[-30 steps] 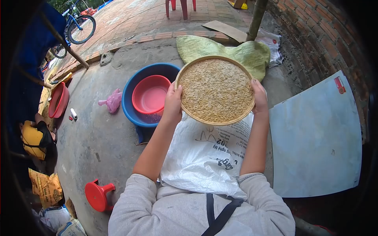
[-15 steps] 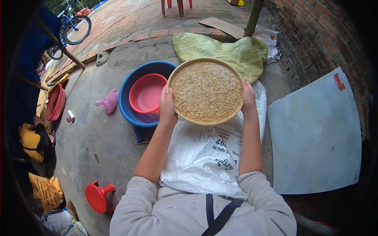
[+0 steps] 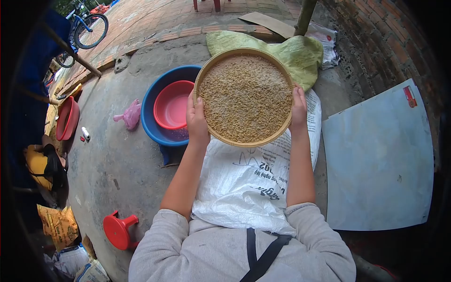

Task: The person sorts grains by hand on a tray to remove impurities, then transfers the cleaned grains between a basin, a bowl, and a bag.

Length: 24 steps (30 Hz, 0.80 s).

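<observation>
A round woven winnowing basket (image 3: 205,130) is held up in front of me, spread with golden-brown unhusked grain (image 3: 246,101) and paler grains toward its far side. My left hand (image 3: 197,121) grips the left rim, thumb on top. On the opposite rim, my right hand (image 3: 299,109) is closed in the same way. Beneath the basket a white printed sack (image 3: 239,188) lies over my lap and the ground. Left of my left hand stands a blue basin (image 3: 149,123) with a pink-red basin (image 3: 171,105) inside it.
A yellow-green sack (image 3: 305,56) lies beyond the basket. On the right is a large pale flat sheet (image 3: 380,160) near a brick wall (image 3: 394,37). A red stool (image 3: 117,231), a pink plastic bag (image 3: 130,115) and another red basin (image 3: 68,118) are to the left.
The basket has tilted, its far rim rising up the view, and the grain has shifted, with more brown grain showing. Both hands still grip the rim.
</observation>
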Available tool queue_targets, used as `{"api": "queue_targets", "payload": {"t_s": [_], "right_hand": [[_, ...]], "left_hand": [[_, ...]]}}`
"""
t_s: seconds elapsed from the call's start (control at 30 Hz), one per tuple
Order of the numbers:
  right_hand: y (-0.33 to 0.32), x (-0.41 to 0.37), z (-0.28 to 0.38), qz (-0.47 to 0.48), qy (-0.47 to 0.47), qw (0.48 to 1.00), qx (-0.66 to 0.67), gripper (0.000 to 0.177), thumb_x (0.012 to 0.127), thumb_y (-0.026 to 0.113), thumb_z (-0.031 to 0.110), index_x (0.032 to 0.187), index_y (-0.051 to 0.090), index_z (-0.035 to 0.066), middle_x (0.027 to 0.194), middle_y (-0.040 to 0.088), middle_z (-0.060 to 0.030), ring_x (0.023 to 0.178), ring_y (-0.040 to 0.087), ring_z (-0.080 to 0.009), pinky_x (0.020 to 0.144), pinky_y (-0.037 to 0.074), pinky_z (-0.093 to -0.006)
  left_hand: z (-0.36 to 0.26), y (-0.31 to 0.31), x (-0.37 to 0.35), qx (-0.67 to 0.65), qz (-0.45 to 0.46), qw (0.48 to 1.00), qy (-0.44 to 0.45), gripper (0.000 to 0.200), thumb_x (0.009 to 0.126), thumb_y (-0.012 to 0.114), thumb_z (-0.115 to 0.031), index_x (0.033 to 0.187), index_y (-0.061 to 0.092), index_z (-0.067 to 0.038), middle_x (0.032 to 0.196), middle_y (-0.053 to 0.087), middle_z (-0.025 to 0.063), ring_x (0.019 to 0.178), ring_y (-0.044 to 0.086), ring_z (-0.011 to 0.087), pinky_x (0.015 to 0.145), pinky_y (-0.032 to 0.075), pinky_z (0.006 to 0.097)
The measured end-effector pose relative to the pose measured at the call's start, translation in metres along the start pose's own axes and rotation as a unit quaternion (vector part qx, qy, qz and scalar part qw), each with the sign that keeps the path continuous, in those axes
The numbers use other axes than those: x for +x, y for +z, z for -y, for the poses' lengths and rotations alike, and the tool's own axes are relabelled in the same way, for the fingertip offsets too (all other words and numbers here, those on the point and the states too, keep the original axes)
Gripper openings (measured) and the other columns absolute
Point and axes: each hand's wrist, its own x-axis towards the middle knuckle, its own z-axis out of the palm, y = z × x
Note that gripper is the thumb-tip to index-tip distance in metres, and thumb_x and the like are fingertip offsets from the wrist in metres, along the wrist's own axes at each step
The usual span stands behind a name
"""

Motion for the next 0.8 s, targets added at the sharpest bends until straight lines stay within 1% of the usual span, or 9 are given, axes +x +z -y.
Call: {"api": "queue_targets", "payload": {"t_s": [0.13,0.2,0.23,0.37,0.43,0.5,0.57,0.7,0.8], "right_hand": [[-0.009,0.004,-0.009,-0.004,0.029,0.999,-0.037,0.031,0.098,0.033,0.020,0.121,0.043,0.002,0.111,0.054,-0.0084,0.098,0.053,-0.0138,0.084,0.045,-0.0275],[-0.011,0.006,-0.011,0.003,-0.008,1.000,-0.020,0.031,0.098,0.033,0.020,0.121,0.043,0.002,0.110,0.054,-0.0080,0.098,0.053,-0.0138,0.085,0.044,-0.0274],[-0.009,0.002,-0.007,0.010,-0.042,0.999,-0.006,0.031,0.098,0.033,0.020,0.120,0.043,0.002,0.110,0.054,-0.0076,0.098,0.053,-0.0137,0.085,0.044,-0.0273],[-0.015,0.004,-0.009,-0.025,0.015,0.999,-0.044,0.030,0.098,0.033,0.019,0.120,0.044,0.002,0.111,0.054,-0.0073,0.099,0.052,-0.0134,0.085,0.044,-0.0263],[-0.014,0.014,-0.002,-0.017,0.004,0.999,-0.038,0.030,0.098,0.033,0.019,0.120,0.045,0.002,0.111,0.054,-0.0076,0.099,0.052,-0.0136,0.086,0.043,-0.0267],[-0.018,0.005,-0.002,-0.015,0.008,1.000,-0.022,0.030,0.098,0.033,0.019,0.119,0.045,0.003,0.112,0.053,-0.0082,0.100,0.052,-0.0140,0.087,0.043,-0.0275],[-0.027,0.001,-0.004,-0.017,0.068,0.996,-0.053,0.030,0.098,0.033,0.019,0.120,0.044,0.004,0.114,0.053,-0.0090,0.102,0.052,-0.0150,0.088,0.042,-0.0285],[-0.039,0.003,-0.012,-0.053,0.094,0.988,-0.114,0.029,0.098,0.032,0.021,0.120,0.043,0.006,0.107,0.056,-0.0091,0.097,0.055,-0.0152,0.084,0.045,-0.0284],[-0.041,-0.004,0.009,-0.018,0.169,0.961,-0.219,0.026,0.098,0.033,0.021,0.116,0.043,0.005,0.103,0.057,-0.0097,0.096,0.056,-0.0152,0.082,0.046,-0.0284]], "left_hand": [[0.010,-0.007,0.004,0.042,-0.006,0.997,-0.060,0.034,0.096,0.034,-0.013,0.128,0.038,-0.001,0.115,0.053,0.0105,0.101,0.056,0.0166,0.085,0.048,0.0301],[0.018,-0.010,0.001,0.086,0.001,0.995,0.054,0.035,0.096,0.034,-0.013,0.128,0.037,-0.001,0.115,0.053,0.0100,0.099,0.056,0.0155,0.085,0.048,0.0298],[0.017,-0.009,0.002,0.089,0.001,0.995,0.049,0.035,0.096,0.034,-0.013,0.128,0.037,-0.001,0.115,0.053,0.0100,0.099,0.056,0.0155,0.085,0.048,0.0298],[0.014,-0.004,0.000,0.047,0.005,0.998,-0.034,0.037,0.095,0.035,-0.012,0.130,0.035,0.000,0.118,0.051,0.0107,0.104,0.054,0.0160,0.088,0.045,0.0301],[0.016,0.001,-0.004,0.084,0.007,0.993,0.082,0.036,0.095,0.035,-0.012,0.129,0.036,0.000,0.116,0.052,0.0107,0.103,0.054,0.0158,0.088,0.045,0.0299],[0.018,-0.003,-0.005,0.078,-0.002,0.995,0.055,0.035,0.095,0.035,-0.012,0.128,0.038,0.000,0.116,0.052,0.0106,0.102,0.054,0.0154,0.087,0.045,0.0295],[0.021,-0.009,-0.002,0.079,-0.007,0.994,-0.082,0.035,0.095,0.035,-0.012,0.128,0.037,0.000,0.116,0.052,0.0110,0.103,0.054,0.0154,0.088,0.045,0.0287],[0.030,-0.013,-0.003,0.131,0.009,0.991,-0.025,0.033,0.094,0.038,-0.012,0.125,0.039,0.000,0.109,0.055,0.0095,0.097,0.054,0.0132,0.085,0.044,0.0280],[0.031,-0.029,0.007,0.159,0.054,0.978,-0.127,0.031,0.094,0.040,-0.014,0.123,0.041,-0.002,0.110,0.055,0.0088,0.097,0.054,0.0127,0.084,0.044,0.0273]]}}
